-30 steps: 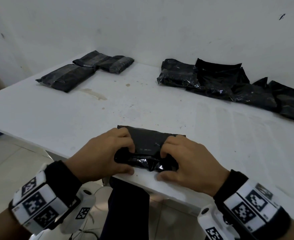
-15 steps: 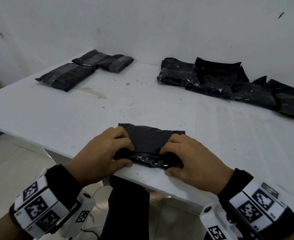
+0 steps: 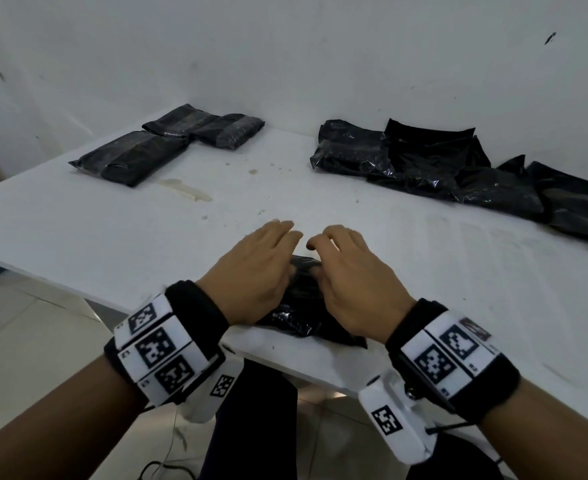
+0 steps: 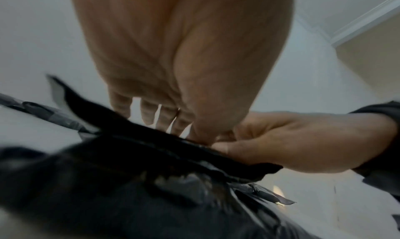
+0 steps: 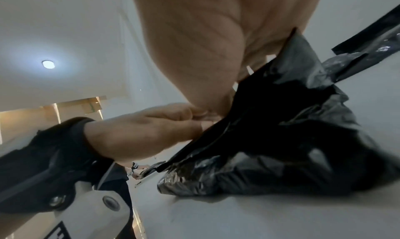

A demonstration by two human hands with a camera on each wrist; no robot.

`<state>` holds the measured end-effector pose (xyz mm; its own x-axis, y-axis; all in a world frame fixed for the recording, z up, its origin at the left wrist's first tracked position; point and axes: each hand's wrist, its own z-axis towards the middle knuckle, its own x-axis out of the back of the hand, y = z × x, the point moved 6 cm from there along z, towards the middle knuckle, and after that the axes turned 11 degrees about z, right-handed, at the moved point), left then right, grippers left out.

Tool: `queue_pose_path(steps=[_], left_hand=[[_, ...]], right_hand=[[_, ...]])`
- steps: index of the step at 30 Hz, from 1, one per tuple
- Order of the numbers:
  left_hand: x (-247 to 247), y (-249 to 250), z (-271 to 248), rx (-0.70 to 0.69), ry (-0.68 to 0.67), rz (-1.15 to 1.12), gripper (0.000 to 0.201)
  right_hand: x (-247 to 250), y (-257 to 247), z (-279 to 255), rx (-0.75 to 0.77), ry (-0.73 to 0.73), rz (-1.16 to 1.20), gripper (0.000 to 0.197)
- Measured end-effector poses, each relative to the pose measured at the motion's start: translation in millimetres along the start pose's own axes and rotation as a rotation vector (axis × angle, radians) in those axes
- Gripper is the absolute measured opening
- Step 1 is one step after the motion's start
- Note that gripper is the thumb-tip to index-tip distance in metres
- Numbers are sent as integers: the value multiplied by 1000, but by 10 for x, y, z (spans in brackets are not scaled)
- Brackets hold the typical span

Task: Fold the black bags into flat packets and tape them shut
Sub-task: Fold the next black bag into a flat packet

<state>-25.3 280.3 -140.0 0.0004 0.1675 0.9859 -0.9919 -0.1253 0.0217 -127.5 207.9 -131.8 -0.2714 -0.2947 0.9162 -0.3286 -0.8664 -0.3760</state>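
**Pressing bag at worktop edge**

Lying at the near edge of the worktop point(image 3: 424, 271), the black bag point(image 3: 303, 313) is being pressed by both hands: left hand point(image 3: 254, 271) and right hand point(image 3: 354, 289), fingers extended, thumbs pinching its fold.

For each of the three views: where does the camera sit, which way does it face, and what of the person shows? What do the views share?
Head: worn on the head, facing forward and down at the table; shows both forearms, wristbands, left hand and right hand on the bag.
Left wrist: under the left hand, facing along its fingers; the right hand enters from the right.
Right wrist: under the right hand, facing along it; the left hand enters from the left.
Shared: all three show both hands and the bag.
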Motion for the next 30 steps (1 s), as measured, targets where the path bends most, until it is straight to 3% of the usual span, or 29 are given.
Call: queue_pose_path(steps=[3,4,14,17,20,25,30], left_hand=[[-286,-75,-114,113,-314,16,64],[-321,-98,-163,140,-362,4,66],[-424,-224,-296,296,-463,-87,82],[-417,-241,-283,302,-472,-22,85],[-378,-222,-231,262,-396,55,96],[-350,-199,-79,159,-368,-1,78],[-285,-327,217,186,-428,51,68]], right_hand=[[-208,168,-106,-153,-298,63,65],[-248,208,-164,-201,-376,73,71],[-345,267,-349,-233,-491,22,128],[-350,278,-325,-219,-496,12,126],[-340,290,-303,-224,-508,18,120],[-294,350,-249,-258,-485,22,108],[-280,399,-59,-342,-439,-38,104]])
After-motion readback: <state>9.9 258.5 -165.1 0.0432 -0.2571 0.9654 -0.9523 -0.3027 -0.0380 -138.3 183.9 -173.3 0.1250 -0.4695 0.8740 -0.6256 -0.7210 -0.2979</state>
